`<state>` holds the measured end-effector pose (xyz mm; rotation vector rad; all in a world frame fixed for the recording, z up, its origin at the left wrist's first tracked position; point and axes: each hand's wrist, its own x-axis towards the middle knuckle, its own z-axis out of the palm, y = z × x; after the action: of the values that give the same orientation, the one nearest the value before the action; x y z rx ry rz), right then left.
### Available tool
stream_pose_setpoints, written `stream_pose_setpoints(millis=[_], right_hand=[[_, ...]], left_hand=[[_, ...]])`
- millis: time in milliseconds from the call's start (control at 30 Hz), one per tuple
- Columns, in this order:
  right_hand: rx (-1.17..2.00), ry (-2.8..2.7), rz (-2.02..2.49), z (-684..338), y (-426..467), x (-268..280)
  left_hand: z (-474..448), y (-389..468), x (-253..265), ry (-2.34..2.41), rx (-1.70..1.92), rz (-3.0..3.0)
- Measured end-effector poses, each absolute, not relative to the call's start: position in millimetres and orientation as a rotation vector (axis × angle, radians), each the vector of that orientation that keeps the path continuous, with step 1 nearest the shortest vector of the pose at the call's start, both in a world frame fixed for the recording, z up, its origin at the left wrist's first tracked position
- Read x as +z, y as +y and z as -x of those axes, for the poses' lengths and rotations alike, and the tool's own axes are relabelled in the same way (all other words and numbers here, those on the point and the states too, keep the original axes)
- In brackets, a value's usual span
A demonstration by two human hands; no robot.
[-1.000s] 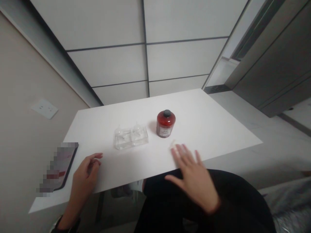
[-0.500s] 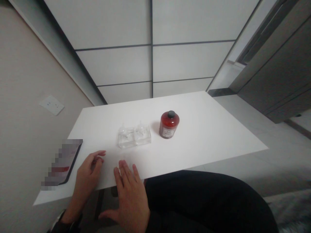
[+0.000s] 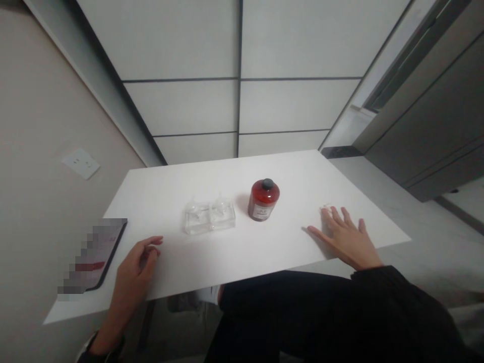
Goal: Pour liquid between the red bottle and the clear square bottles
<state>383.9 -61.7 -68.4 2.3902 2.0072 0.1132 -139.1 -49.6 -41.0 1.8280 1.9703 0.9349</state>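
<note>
My right hand (image 3: 348,238) lies with fingers spread at the right part of the white table (image 3: 287,252). By its fingertips is a small whitish thing (image 3: 324,205), too blurred to name. Resting on the table at the left, my left hand (image 3: 134,269) has loosely bent fingers with a gap between thumb and fingers, and nothing shows in it. Between the hands stands a red bottle (image 3: 262,200) with a black cap and a pale label. To its left sits a clear two-part holder (image 3: 198,225) with two clear rounded pieces in it, their kind hard to make out.
A phone or tablet (image 3: 109,262) with a pixelated screen lies at the table's left edge. Beyond the table rise white cabinet panels (image 3: 189,106). A wall socket (image 3: 81,163) is on the left wall. My dark-clothed legs (image 3: 280,307) are below the front edge.
My right hand has moved from the front edge near my left hand to the right part of the table. My left hand has barely moved. The view has shifted slightly.
</note>
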Motion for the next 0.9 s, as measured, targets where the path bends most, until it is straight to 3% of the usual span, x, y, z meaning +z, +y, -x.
stream_pose_setpoints(millis=[167, 233, 367, 533, 900], right_hand=[[0.062, 1.943, -2.446, -373, -46, -68], [0.056, 1.941, -2.451, -368, -47, -69], [0.074, 1.953, -2.442, -361, -50, -70], [0.105, 2.033, -2.417, -357, -55, -73], [0.034, 2.696, -2.177, -245, -89, -74]], left_hand=[[106, -56, 10, 1.836, 1.160, -2.131], [68, -45, 45, 1.556, 1.123, -2.375], [-25, 11, 99, 1.002, 0.674, -2.659], [-88, 84, 113, 0.535, -0.021, -2.878], [-103, 111, 107, 0.819, 0.053, -2.936]])
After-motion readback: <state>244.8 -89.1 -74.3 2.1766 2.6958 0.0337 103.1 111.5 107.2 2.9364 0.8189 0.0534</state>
